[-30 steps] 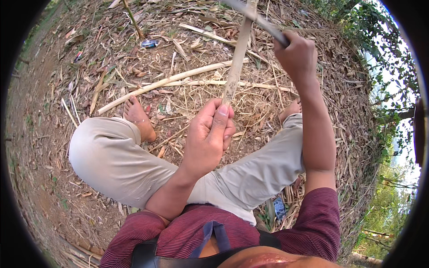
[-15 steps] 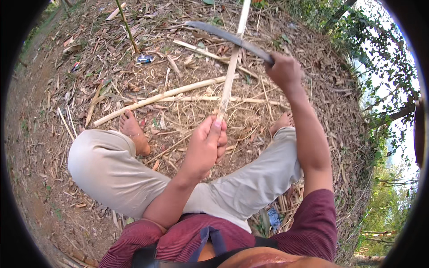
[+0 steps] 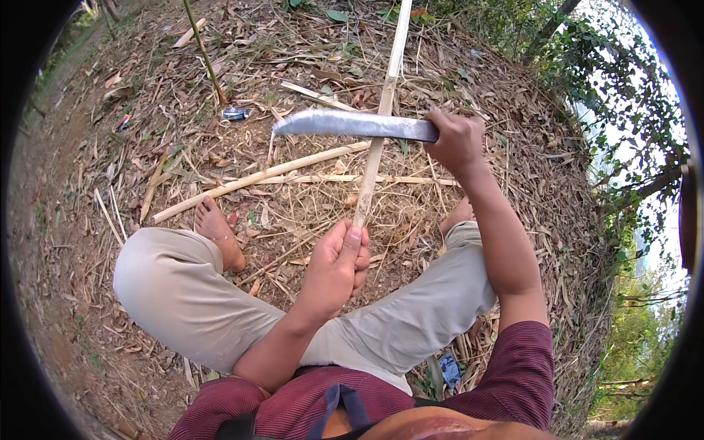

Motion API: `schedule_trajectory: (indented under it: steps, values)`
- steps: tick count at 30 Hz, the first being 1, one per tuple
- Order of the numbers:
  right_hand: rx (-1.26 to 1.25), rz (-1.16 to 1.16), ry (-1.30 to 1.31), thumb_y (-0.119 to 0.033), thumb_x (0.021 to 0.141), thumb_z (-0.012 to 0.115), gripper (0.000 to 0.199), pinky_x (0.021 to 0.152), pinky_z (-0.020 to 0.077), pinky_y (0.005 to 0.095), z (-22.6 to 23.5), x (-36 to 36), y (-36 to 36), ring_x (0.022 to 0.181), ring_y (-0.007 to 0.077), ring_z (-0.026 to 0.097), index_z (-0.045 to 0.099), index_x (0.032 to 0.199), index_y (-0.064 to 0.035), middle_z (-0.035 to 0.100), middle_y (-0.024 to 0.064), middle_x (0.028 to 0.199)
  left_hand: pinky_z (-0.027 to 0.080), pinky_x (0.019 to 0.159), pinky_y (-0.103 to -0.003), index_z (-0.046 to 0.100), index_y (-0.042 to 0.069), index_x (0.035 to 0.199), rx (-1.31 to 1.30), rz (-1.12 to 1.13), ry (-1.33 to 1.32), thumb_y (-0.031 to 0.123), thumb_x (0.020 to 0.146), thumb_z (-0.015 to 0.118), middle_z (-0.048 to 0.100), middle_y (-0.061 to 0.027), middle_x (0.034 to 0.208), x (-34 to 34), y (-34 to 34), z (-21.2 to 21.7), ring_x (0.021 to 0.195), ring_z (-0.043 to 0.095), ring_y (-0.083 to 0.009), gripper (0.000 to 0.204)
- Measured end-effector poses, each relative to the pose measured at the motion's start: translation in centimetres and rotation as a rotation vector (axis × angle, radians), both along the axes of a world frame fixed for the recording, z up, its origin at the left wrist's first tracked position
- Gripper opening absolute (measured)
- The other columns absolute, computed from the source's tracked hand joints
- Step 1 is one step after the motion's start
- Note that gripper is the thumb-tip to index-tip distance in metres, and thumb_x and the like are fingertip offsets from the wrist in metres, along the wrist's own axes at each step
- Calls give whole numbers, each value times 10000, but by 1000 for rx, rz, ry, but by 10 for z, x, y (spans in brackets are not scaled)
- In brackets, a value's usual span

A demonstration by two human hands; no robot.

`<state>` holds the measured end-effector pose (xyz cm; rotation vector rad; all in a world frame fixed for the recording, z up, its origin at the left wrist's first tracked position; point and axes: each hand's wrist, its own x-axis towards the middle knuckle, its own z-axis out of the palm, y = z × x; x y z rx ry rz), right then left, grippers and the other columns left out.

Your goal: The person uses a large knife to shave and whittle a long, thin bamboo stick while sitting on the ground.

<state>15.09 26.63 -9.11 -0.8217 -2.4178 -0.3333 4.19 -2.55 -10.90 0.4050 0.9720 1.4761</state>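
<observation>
My left hand (image 3: pixel 337 262) is closed round the near end of a long pale wooden strip (image 3: pixel 370 174), thumb laid along its top. The strip runs up and away from me, out past the top edge. In my right hand (image 3: pixel 457 143) is the handle of a machete (image 3: pixel 334 124), the fingers wrapped so that the grip is mostly hidden. Its broad, curved blade points left and lies across the strip, a good way above my left hand. The blade's flat face catches the light.
Two more pale strips (image 3: pixel 257 176) lie on the ground between my bare feet (image 3: pixel 218 233), among thin curled shavings (image 3: pixel 323 202) and dry leaves. A thin upright stem (image 3: pixel 204 55) rises at the far left, near a small crumpled wrapper (image 3: pixel 235 114). Leafy bushes (image 3: pixel 623 81) border the right.
The machete has come down along the strip toward my left hand, and its blade has turned to show its broad face. My left hand and the strip's near end have dropped slightly.
</observation>
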Motion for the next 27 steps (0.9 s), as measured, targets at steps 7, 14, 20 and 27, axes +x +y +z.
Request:
schedule_trajectory:
  steps: [7, 14, 20, 27]
  values:
    - [-223, -613, 10, -315, 894, 613, 277, 784, 568, 473, 5, 58, 77, 853, 376, 716, 721, 924, -61, 730, 189, 892, 173, 401, -218, 472, 82, 970, -116, -213, 18, 256, 1096, 427, 338, 62, 649, -4, -49, 5, 472, 234, -21, 220]
    - [-179, -263, -40, -273, 870, 645, 228, 778, 575, 465, -7, 36, 44, 823, 354, 724, 717, 916, -61, 730, 163, 836, 175, 405, -216, 478, 73, 967, -151, -162, 126, 238, 1096, 425, 330, 63, 635, -12, -80, 5, 475, 227, -18, 216]
    - [-333, -830, 20, -279, 882, 613, 242, 843, 548, 493, -25, 134, 126, 939, 393, 701, 720, 994, -94, 728, 206, 968, 224, 448, -205, 496, 57, 962, -383, -334, 207, 243, 1095, 433, 365, 51, 656, -32, -187, 32, 518, 263, -26, 237]
    - [-200, -541, 82, -302, 896, 604, 258, 780, 563, 486, -10, 117, 87, 854, 392, 711, 707, 962, -75, 723, 189, 865, 235, 464, -210, 497, 55, 953, -383, -295, 361, 262, 1088, 457, 371, 45, 645, -57, -213, 32, 521, 277, -41, 250]
